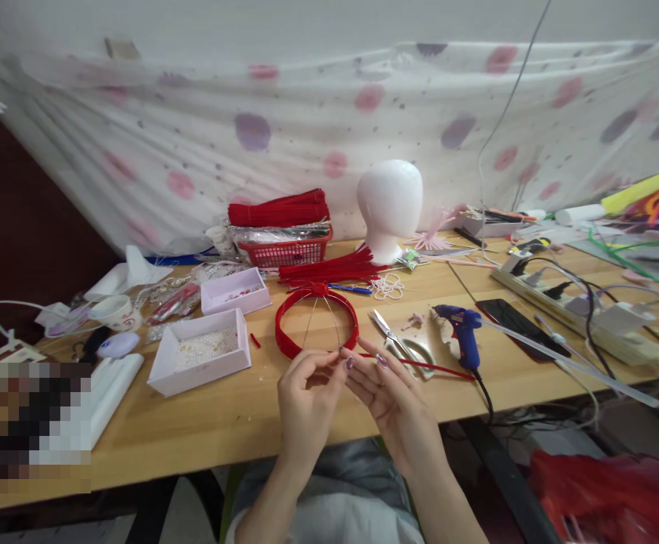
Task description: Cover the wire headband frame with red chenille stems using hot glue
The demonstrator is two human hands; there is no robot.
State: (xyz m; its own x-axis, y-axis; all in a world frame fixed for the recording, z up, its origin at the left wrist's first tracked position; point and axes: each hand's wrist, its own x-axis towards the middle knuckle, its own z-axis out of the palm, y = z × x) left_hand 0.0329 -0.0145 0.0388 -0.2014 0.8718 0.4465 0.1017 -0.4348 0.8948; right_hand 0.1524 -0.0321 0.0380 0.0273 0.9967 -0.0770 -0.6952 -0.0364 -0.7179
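Note:
A red headband-like ring [279, 332] lies on the table just beyond my hands, with thin wires running from its red top knot toward my fingertips. Thumb and fingers of my left hand [310, 397] are pinched together near the ring's front edge. My right hand [394, 404] meets it there, fingers fairly straight and fingertips pressed close. A red pipe cleaner [443, 368] comes out from between the fingertips and stretches right, behind the right fingers. The exact grip point is partly hidden. Scissors [386, 326] lie just beyond the right hand.
A blue glue gun [465, 336] and a black phone [519, 329] lie right, near a power strip [567, 310]. White boxes of beads [159, 370] stand left. Behind are a red basket [287, 251], red pipe cleaners [329, 268] and a white foam head [389, 200].

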